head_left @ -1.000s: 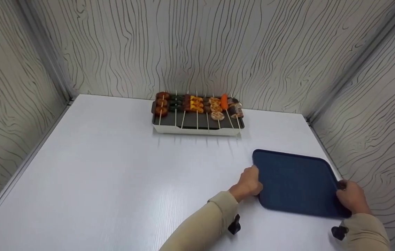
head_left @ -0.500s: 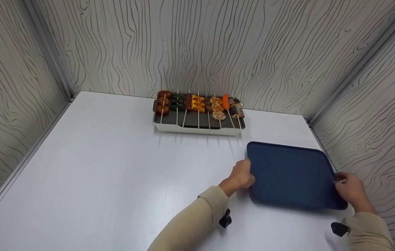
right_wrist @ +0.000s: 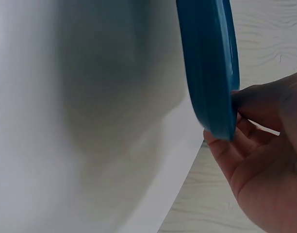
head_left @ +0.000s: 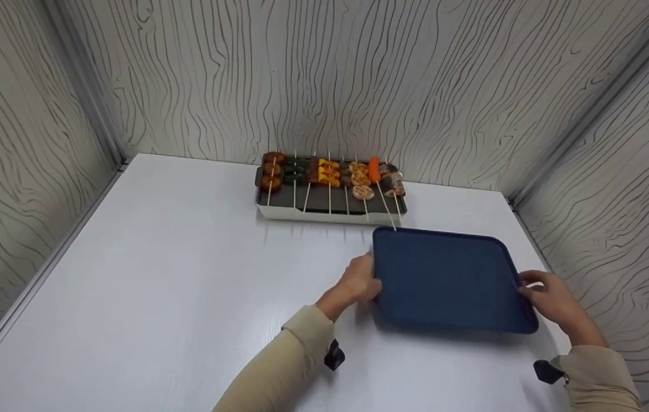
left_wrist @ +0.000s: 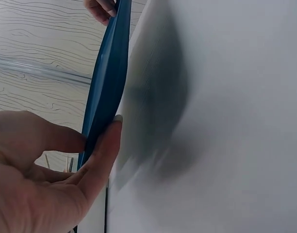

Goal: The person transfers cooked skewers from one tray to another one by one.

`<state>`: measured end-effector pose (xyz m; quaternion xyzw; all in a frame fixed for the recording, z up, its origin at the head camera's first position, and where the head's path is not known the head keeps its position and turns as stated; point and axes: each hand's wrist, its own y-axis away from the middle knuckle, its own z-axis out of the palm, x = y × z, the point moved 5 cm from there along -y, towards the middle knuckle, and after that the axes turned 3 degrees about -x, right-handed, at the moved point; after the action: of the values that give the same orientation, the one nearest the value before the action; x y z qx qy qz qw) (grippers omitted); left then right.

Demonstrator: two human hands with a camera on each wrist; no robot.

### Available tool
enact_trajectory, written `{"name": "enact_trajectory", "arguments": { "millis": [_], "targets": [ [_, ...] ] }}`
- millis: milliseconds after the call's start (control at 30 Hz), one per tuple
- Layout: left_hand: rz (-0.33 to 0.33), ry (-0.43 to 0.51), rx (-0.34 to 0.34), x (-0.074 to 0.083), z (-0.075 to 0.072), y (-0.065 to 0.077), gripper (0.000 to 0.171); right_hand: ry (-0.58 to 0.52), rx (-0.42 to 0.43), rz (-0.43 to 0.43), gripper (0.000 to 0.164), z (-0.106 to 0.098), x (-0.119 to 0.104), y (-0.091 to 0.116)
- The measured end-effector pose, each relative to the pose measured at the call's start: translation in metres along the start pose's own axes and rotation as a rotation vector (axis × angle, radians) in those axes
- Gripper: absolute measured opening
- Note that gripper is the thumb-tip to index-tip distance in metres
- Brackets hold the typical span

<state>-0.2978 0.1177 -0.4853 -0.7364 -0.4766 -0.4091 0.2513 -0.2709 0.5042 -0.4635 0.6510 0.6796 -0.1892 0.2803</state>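
Observation:
A dark blue rectangular tray with nothing on it is held above the white table by both hands. My left hand pinches its left edge, and in the left wrist view the thumb lies on the upper side with fingers underneath. The tray's right edge is pinched by my right hand, seen closer in the right wrist view with the tray rim between thumb and fingers. Beyond the tray's far left corner, a grill bears several food skewers.
The grill stands at the back of the white table, near the patterned rear wall. A right side wall stands close to my right hand. An orange sausage skewer points its stick toward the tray.
Both hands have carried the tray to the left and slightly away from me, bringing its far left corner close to the grill's front. The grill and skewers stay in place.

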Motion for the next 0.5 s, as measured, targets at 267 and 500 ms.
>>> {"name": "enact_trajectory", "arguments": {
  "millis": [267,500],
  "targets": [
    [-0.034,0.011,0.025,-0.013,-0.026,0.013,0.038,-0.005,-0.004,-0.044,0.035,0.015,-0.022,-0.01],
    [-0.053,0.006,0.008,-0.024,-0.037,0.024,0.052,-0.034,-0.018,-0.058,0.035,0.028,-0.037,-0.011]
  ]
}}
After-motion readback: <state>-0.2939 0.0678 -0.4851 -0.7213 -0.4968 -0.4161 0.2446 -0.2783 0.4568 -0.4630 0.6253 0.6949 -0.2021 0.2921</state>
